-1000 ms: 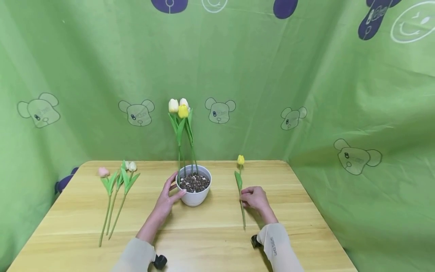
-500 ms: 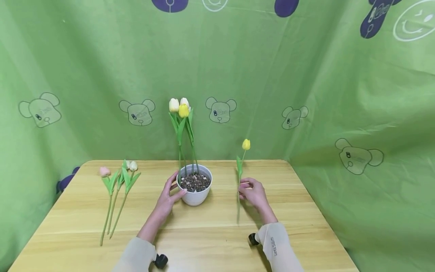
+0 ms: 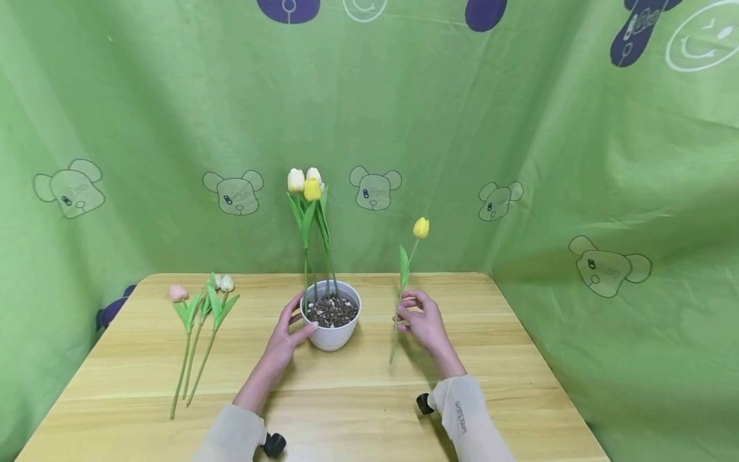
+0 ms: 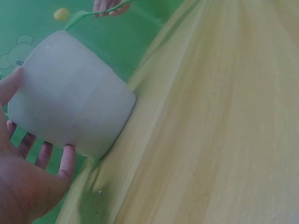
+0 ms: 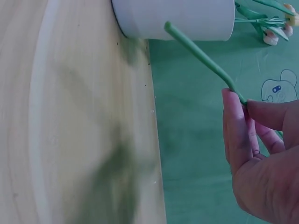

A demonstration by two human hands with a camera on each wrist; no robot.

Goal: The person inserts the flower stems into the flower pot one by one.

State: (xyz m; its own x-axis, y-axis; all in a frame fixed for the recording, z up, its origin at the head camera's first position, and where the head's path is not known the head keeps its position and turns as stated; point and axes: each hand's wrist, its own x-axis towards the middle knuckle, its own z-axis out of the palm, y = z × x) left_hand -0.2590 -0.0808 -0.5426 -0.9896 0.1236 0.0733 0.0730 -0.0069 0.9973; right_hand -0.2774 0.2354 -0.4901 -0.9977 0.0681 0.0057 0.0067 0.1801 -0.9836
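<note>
My left hand (image 3: 281,342) holds the white flowerpot (image 3: 331,337) by its left side, thumb near the front rim and fingers round the side. In the left wrist view the pot (image 4: 70,93) stands on the table between thumb and fingers. Dark, speckled soil (image 3: 331,312) fills it. White tulips (image 3: 296,180) and a yellow tulip (image 3: 312,190) rise from the soil. Right of the pot, my right hand (image 3: 426,323) pinches another yellow tulip (image 3: 421,228) by its stem. The right wrist view shows this stem (image 5: 201,56) between thumb and fingertips, its cut end raised off the table.
On the left of the wooden table (image 3: 346,417) lie a pink tulip (image 3: 178,293) and white tulips (image 3: 227,283), stems toward the front. A green curtain (image 3: 404,96) with bear-face prints hangs behind and along the sides.
My right hand has lifted the yellow tulip from the table and tilted it more upright, carrying it slightly left toward the pot. The left hand and the pot have stayed in place.
</note>
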